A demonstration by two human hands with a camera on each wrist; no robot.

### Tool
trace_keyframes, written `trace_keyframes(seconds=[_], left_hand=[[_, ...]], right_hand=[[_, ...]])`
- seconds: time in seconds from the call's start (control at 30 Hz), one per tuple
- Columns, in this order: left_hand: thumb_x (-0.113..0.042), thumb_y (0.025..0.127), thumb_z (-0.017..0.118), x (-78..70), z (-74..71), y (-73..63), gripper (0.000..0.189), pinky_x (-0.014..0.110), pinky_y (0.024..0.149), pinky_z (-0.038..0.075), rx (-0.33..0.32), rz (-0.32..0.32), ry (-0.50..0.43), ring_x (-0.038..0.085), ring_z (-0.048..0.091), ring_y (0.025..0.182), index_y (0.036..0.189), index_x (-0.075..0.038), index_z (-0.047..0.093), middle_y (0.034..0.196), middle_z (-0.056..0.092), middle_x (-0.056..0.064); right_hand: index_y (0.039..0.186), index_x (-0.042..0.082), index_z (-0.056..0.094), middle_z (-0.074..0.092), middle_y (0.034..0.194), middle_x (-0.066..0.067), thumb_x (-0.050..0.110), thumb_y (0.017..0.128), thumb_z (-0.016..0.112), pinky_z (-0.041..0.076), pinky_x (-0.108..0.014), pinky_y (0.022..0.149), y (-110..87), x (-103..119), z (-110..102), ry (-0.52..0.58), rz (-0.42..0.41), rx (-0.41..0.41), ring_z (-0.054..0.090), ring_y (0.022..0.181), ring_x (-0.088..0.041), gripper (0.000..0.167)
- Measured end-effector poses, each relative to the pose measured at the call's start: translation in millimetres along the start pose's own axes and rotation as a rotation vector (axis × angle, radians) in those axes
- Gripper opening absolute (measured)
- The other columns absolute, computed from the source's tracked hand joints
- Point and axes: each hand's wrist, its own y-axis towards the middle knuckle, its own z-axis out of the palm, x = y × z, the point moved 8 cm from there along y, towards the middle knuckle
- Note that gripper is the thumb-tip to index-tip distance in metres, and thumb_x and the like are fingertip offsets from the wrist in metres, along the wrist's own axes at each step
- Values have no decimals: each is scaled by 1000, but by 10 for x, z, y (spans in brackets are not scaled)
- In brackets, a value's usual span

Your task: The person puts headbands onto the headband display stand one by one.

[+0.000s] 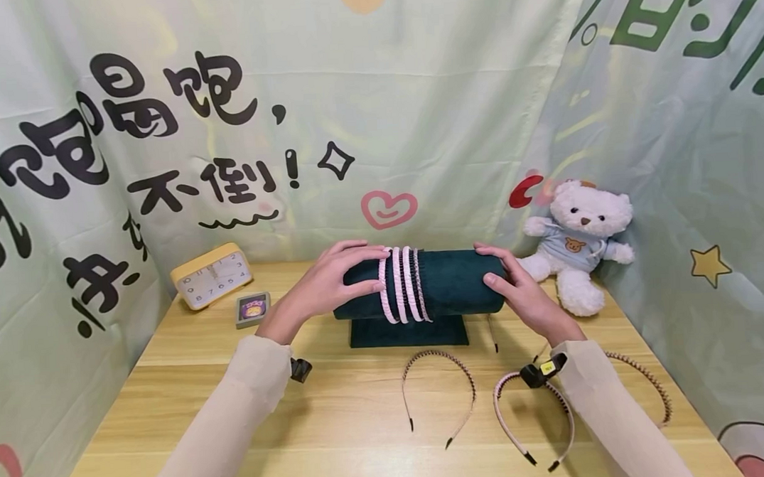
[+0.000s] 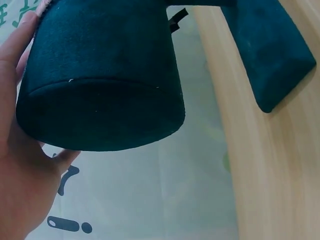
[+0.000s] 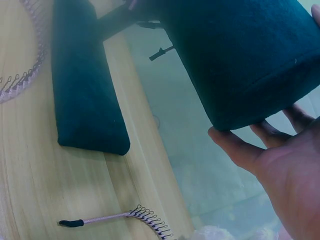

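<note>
A dark green velvet headband stand (image 1: 464, 283) has a thick horizontal roll over a flat base (image 1: 408, 332). Several pale pink headbands (image 1: 399, 287) sit side by side over the roll's middle. My left hand (image 1: 323, 280) spans the roll's left part, its thumb and forefinger at the leftmost headband. In the left wrist view that hand (image 2: 22, 170) curves along the roll's side. With thumb and fingers spread around its right end, my right hand (image 1: 528, 292) grips the roll. The right wrist view shows its fingertips (image 3: 225, 137) against the end's edge.
Loose headbands lie on the wooden table: a brown beaded one (image 1: 471, 384) in front, a pink one (image 1: 500, 411) near my right sleeve, another (image 1: 657, 383) beyond it. A yellow clock (image 1: 212, 276) and small framed picture (image 1: 253, 310) stand left; a white teddy bear (image 1: 574, 248) sits right.
</note>
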Motion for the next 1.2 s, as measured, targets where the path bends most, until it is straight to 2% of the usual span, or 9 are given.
trace_keyframes(seconds=[0.13,0.37,0.57,0.73,0.93,1.2], left_hand=[[-45,102,77,-13,-1,3,57,64,128,28,8,7,-2,28,41,157,155,-29,63,160,60,-7],[-47,102,76,-12,4,7,60,65,129,28,2,29,-14,29,41,156,157,-31,60,162,59,-7],[-44,102,78,61,-8,-32,63,60,128,33,-21,38,-81,25,43,154,160,-34,55,163,55,-5],[-49,101,78,188,-31,-118,65,61,124,38,-18,-39,-129,24,40,155,160,-37,54,167,50,-5],[-53,98,79,375,-47,-249,70,66,128,32,-11,-144,-197,25,33,160,161,-41,51,172,41,-7],[-42,100,80,588,-2,-411,74,68,128,31,-19,-201,-382,31,33,161,164,-30,45,174,36,2]], right_hand=[[166,22,35,12,182,-7,19,118,47,40,-13,110,-3,3,-5,-8,2,-2,11,164,-32,49],[166,19,34,11,182,-7,18,118,47,42,-13,111,-1,-1,-6,10,4,-7,15,163,-28,49],[166,18,34,10,182,-9,17,118,47,42,-12,111,2,-16,-8,10,-1,-5,16,161,-26,50],[166,18,34,11,182,-10,17,118,47,42,-13,111,3,2,4,14,-3,-5,19,160,-22,49],[165,19,35,10,182,-10,16,118,47,41,-12,111,11,1,3,11,-1,-6,13,163,-31,49],[165,19,35,9,182,-11,16,118,46,41,-12,111,8,12,12,13,-6,-5,15,162,-28,49]])
